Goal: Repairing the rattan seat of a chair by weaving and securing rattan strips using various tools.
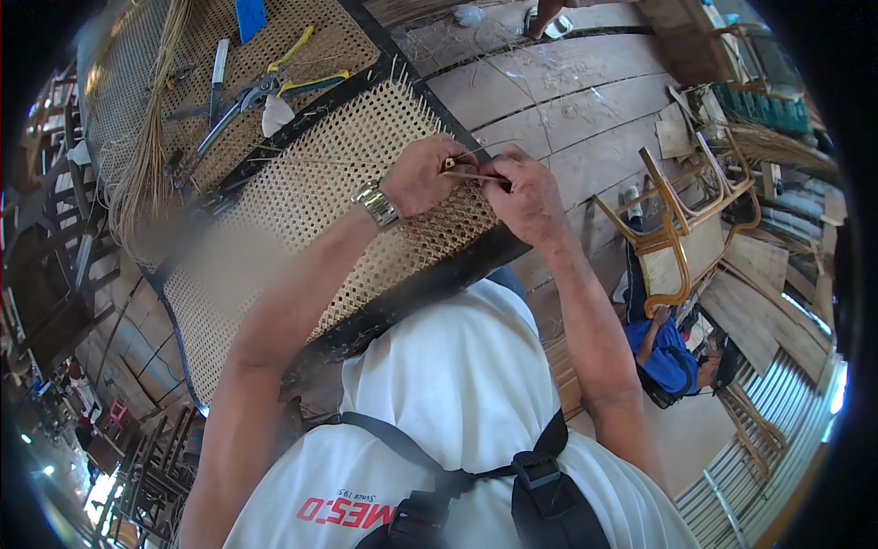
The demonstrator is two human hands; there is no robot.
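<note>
My left hand (425, 178), a metal watch on its wrist, is closed at the right end of a woven cane panel (366, 128) set in a dark frame (393, 306). Close beside it, my right hand (529, 197) pinches at the frame's edge. A thin cane strip (474, 175) stretches between the fingers of both hands. Loose cane ends (402, 75) stick out along the panel's far right edge. What lies under my fingertips is partly hidden.
On the panel beyond lie yellow-handled shears (265, 87), a knife (218, 82) and a bundle of long cane strands (146, 156). Cane scraps litter the plank floor (585, 119). To the right, a person in blue (672, 352) sits by a wooden chair frame (677, 229).
</note>
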